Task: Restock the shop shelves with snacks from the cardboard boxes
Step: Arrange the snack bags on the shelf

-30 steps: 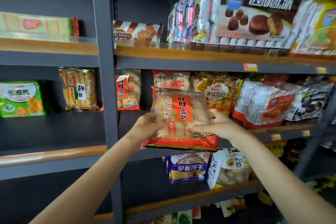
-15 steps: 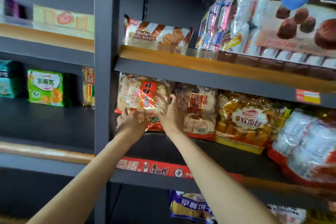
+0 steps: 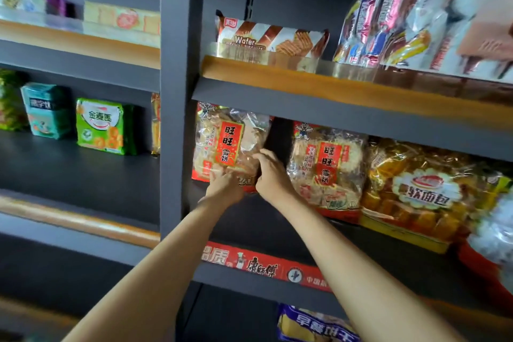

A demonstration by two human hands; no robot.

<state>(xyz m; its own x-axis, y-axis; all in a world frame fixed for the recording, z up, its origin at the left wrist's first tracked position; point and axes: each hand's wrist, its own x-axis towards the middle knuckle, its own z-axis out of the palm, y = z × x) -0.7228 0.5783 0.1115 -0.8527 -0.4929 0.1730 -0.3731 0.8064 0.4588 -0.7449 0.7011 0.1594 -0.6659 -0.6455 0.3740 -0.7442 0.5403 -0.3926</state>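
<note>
A clear bag of rice crackers with a red label (image 3: 230,141) stands upright at the left end of the dark middle shelf (image 3: 277,225), against the grey upright post. My left hand (image 3: 223,187) holds its lower edge from below. My right hand (image 3: 270,172) grips its lower right side, fingers curled on the wrapper. A second, matching rice cracker bag (image 3: 327,166) stands a short gap to the right. No cardboard box is in view.
A yellow soft-bread bag (image 3: 424,189) stands right of the crackers. A wafer pack (image 3: 272,39) and several chocolate packs (image 3: 416,8) fill the upper shelf. Green (image 3: 102,126) and teal (image 3: 45,111) packs sit on the left bay's shelf. The grey post (image 3: 175,91) divides the bays.
Both hands carried the rice cracker bag up and left from in front of the shelf into the left end of the middle shelf, then stood it upright. The camera moved closer.
</note>
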